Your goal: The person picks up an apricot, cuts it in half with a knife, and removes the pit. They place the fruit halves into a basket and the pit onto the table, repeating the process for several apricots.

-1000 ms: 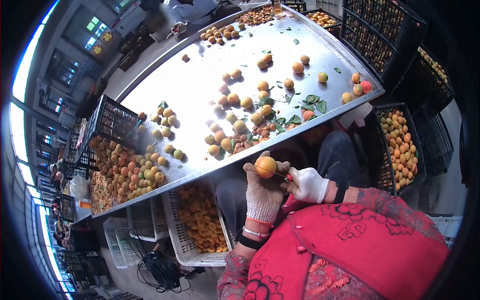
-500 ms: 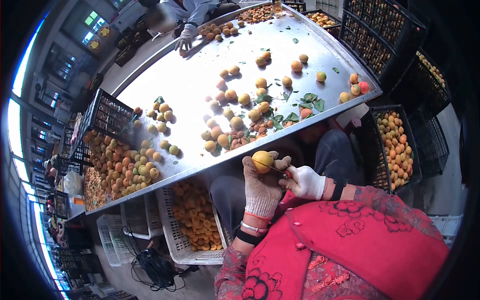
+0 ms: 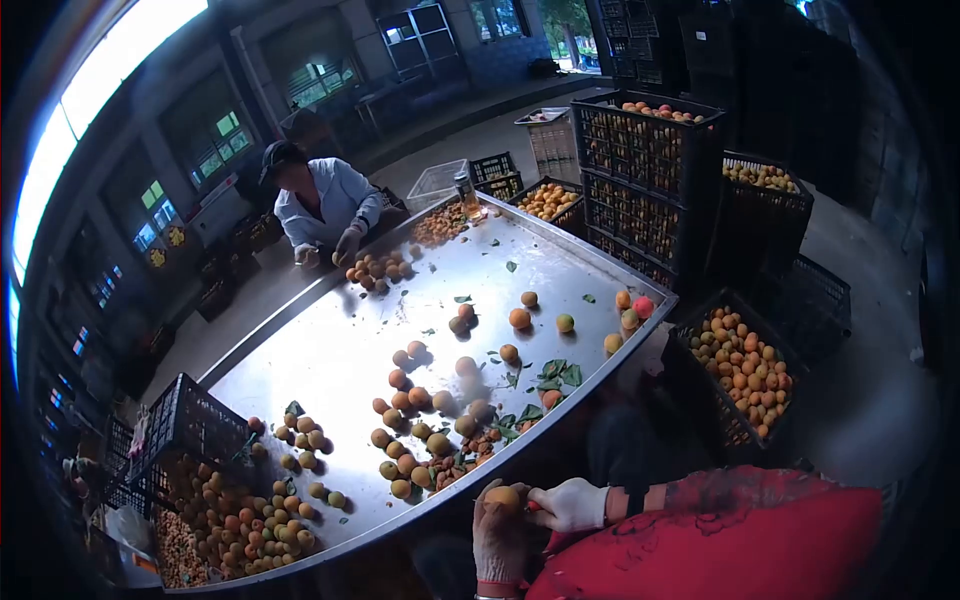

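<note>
Apricot [image 3: 506, 497], yellow-orange and partly in shadow, held just off the near edge of the metal worktop [image 3: 300, 360], well below the fruit laid out there. Gripped by the gloved left hand [image 3: 497, 540], fingers curled close around its side, upper part left showing. Just beside it, on the right, the white-gloved right hand [image 3: 572, 505], folded into a fist around a small red handle [image 3: 534, 506]; too dim to tell of any blade or of contact with the skin. Behind both wrists, a red garment [image 3: 720, 545]. Up on the worktop, nearest the edge, a loose cluster of apricots [image 3: 418, 428] around a brown heap of pits [image 3: 462, 464], with torn green leaves [image 3: 560, 373] to the right. Near the right corner, a small group including one pinkish-red fruit [image 3: 643, 307]. At the left end, a tilted black crate [image 3: 195, 425], with a dense spill of apricots [image 3: 235, 525] below its mouth. Along the far edge, a person [image 3: 335, 195] in a pale jacket and dark headwear, close to another cluster of fruit [image 3: 378, 270]; near the far corner, a glass jar [image 3: 468, 196] with amber contents. Right of the worktop, a filled black crate [image 3: 720, 410], and beyond it a tall stack of crates [image 3: 640, 195], topped with apricots.
</note>
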